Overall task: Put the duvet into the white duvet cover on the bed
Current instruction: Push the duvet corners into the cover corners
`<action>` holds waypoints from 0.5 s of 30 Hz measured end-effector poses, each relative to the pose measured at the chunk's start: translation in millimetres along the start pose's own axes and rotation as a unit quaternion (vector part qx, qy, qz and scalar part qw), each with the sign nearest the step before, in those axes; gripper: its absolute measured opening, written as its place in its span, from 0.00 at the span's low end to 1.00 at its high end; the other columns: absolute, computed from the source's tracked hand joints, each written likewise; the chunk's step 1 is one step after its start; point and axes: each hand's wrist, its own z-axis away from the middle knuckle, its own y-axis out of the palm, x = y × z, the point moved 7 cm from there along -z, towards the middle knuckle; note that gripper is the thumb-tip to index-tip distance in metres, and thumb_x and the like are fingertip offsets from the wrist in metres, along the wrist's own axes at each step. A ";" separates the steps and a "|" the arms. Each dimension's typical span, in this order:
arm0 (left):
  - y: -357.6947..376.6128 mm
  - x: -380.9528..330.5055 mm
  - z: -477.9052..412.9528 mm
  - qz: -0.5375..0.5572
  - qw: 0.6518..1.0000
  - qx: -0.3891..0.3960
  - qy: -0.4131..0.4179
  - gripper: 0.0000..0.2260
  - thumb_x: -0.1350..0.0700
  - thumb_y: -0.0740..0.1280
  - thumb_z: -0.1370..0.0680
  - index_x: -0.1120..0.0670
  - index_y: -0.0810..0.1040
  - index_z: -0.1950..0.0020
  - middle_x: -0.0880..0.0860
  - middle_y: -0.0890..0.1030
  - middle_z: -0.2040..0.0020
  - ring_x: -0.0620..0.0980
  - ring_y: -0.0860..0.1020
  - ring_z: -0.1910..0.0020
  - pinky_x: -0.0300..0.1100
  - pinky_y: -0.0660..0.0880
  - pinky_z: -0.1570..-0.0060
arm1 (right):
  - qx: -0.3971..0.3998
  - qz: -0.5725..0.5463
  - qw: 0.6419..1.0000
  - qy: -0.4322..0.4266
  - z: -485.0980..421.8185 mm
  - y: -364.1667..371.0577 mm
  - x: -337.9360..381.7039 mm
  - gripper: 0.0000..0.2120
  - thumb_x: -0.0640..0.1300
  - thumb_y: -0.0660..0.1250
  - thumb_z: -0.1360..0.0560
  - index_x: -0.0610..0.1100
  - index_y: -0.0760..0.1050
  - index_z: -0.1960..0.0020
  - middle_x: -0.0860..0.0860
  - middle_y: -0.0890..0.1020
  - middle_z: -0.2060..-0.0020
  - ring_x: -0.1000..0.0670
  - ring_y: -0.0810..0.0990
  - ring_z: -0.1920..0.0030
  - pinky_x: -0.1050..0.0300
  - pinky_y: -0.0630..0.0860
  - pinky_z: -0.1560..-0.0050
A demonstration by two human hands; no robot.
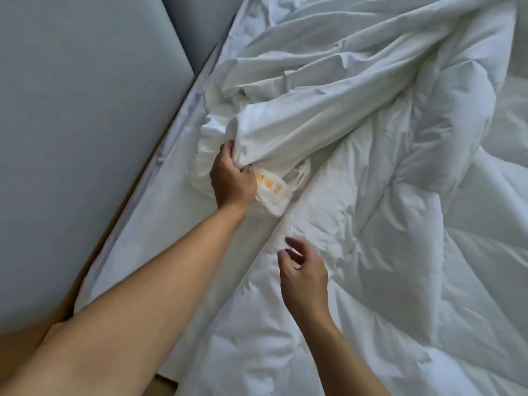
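Note:
A puffy white quilted duvet (400, 252) lies crumpled over the right and lower part of the bed. The thin white duvet cover (328, 90) is bunched across the upper middle. My left hand (231, 181) grips a gathered corner of the cover near the bed's left edge, where a white label with orange print (271, 190) sticks out just right of the hand. My right hand (303, 270) hovers over the duvet's edge with its fingers loosely curled, holding nothing.
A grey padded headboard panel (85, 138) runs along the left of the bed. The white bed sheet (160, 218) shows between the headboard and the bedding. A strip of brown wooden frame (57, 318) shows at lower left.

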 end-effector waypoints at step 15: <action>-76.9 -20.1 -35.6 0.079 0.896 0.388 -0.199 0.07 0.61 0.69 0.27 0.57 0.84 0.51 0.60 0.82 0.54 0.54 0.79 0.63 0.46 0.75 0.59 | 0.145 -0.127 0.981 -0.036 -18.5 92.7 109.8 0.24 0.36 0.73 0.26 0.44 0.75 0.31 0.41 0.82 0.42 0.43 0.82 0.47 0.39 0.79 0.40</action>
